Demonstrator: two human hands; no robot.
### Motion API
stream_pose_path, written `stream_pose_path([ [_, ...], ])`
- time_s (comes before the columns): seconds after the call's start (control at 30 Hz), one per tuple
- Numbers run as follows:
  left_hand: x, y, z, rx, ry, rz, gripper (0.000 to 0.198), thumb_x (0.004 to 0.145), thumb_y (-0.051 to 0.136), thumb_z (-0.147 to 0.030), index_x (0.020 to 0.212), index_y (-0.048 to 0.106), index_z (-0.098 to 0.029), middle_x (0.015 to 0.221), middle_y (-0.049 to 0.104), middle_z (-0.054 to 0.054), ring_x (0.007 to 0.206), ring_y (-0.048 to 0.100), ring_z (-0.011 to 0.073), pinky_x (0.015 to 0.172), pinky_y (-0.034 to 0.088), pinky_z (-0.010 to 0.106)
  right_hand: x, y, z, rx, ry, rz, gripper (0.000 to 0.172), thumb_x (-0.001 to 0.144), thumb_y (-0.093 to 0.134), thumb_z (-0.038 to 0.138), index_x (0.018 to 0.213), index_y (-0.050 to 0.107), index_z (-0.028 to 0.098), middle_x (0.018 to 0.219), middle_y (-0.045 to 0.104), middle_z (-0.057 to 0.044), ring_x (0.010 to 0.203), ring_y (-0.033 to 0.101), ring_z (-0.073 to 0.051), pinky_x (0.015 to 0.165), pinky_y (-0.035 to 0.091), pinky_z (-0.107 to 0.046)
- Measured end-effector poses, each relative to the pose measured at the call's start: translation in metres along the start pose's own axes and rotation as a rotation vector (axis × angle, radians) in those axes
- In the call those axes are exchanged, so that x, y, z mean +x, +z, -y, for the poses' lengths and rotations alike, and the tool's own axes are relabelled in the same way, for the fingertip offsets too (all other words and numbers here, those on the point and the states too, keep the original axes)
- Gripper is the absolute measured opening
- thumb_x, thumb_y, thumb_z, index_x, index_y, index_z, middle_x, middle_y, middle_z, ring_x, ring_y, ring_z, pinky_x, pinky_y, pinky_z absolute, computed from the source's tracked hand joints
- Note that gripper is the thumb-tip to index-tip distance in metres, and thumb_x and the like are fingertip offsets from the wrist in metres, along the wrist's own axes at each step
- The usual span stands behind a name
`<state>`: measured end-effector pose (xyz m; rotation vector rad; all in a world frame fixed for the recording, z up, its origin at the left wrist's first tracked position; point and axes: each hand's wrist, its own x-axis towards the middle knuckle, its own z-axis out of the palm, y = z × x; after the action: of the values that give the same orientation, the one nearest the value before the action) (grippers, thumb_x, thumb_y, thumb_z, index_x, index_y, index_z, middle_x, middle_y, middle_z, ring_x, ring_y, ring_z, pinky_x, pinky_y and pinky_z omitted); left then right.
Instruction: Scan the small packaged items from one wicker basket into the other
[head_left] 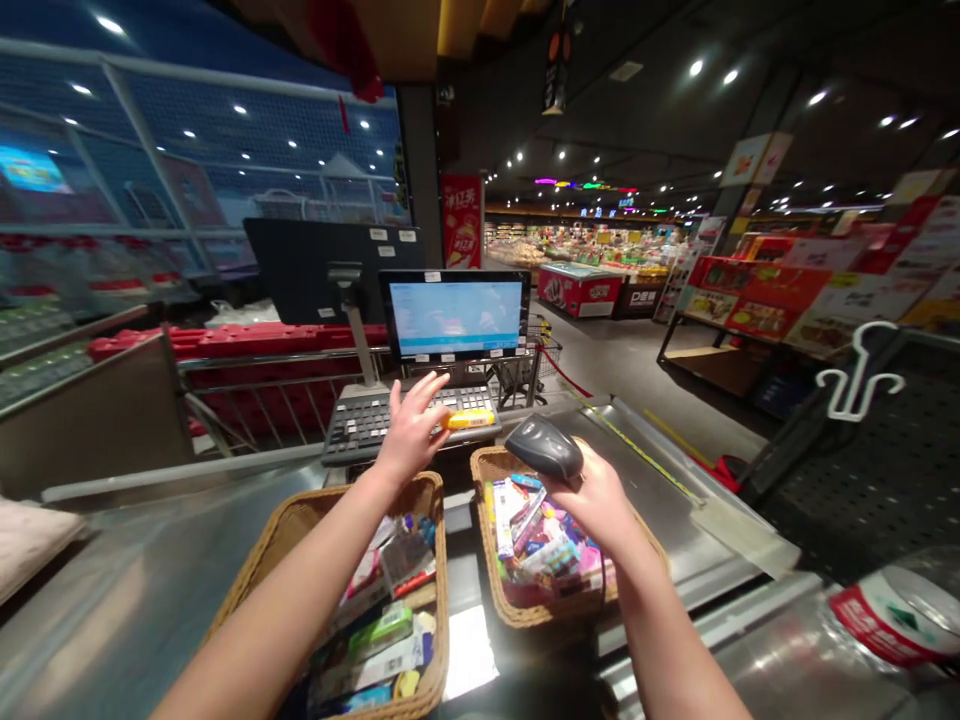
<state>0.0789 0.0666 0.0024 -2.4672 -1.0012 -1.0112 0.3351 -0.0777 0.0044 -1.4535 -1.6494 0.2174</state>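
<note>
My left hand (411, 428) is over the black keyboard (360, 422), its lower fingers closed on a small yellow packet (471, 419) whose barcode faces me; the upper fingers stretch out. My right hand (596, 492) grips a black handheld scanner (546, 447), its head turned left toward the packet and apart from it. Below the scanner lies a wicker basket (480, 545) full of small colourful packets. Under my left forearm is a second wicker basket (442, 600) with more packaged goods, partly hidden by the arm.
Behind the keyboard stands a lit screen (459, 318) beside a larger dark monitor (315, 270). A metal counter (150, 590) spreads around the baskets. At right are a white hanger (860, 375) on a dark panel and a large bottle with a red label (885, 620).
</note>
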Motion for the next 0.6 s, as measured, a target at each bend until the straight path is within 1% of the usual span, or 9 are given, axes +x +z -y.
stream_pose_path([
  [0.1, -0.002, -0.011, 0.009, 0.034, -0.001, -0.022, 0.008, 0.084, 0.057, -0.025, 0.089, 0.062, -0.022, 0.148, 0.045, 0.011, 0.141, 0.035, 0.0288, 0.115, 0.010, 0.064, -0.001, 0.004, 0.011, -0.012, -0.020, 0.013, 0.017, 0.074, 0.061, 0.025, 0.090, 0.065, 0.019, 0.098, 0.068, -0.009, 0.093, 0.063, -0.027, 0.084, 0.050, -0.039],
  [0.23, -0.007, -0.022, 0.016, 0.057, -0.021, -0.033, 0.008, 0.085, 0.057, -0.026, 0.089, 0.063, -0.022, 0.147, 0.046, 0.011, 0.141, 0.036, 0.0289, 0.115, 0.010, 0.064, -0.004, 0.008, 0.021, -0.024, -0.043, 0.033, 0.014, 0.073, 0.061, 0.024, 0.086, 0.064, 0.019, 0.092, 0.068, -0.009, 0.090, 0.063, -0.027, 0.080, 0.051, -0.039],
  [0.37, -0.013, -0.031, 0.020, 0.074, -0.041, -0.040, 0.008, 0.084, 0.058, -0.026, 0.090, 0.063, -0.023, 0.148, 0.045, 0.011, 0.140, 0.036, 0.0292, 0.115, 0.011, 0.064, -0.007, 0.010, 0.029, -0.016, -0.060, 0.040, 0.016, 0.073, 0.061, 0.023, 0.088, 0.064, 0.020, 0.090, 0.068, -0.008, 0.088, 0.063, -0.026, 0.078, 0.051, -0.038],
  [0.6, -0.019, -0.042, 0.023, 0.090, -0.044, -0.053, 0.008, 0.084, 0.059, -0.026, 0.091, 0.062, -0.022, 0.148, 0.045, 0.011, 0.140, 0.037, 0.0300, 0.115, 0.010, 0.065, -0.014, 0.013, 0.042, 0.002, -0.063, 0.053, 0.021, 0.073, 0.060, 0.024, 0.092, 0.065, 0.019, 0.095, 0.069, -0.009, 0.091, 0.063, -0.027, 0.079, 0.051, -0.037],
])
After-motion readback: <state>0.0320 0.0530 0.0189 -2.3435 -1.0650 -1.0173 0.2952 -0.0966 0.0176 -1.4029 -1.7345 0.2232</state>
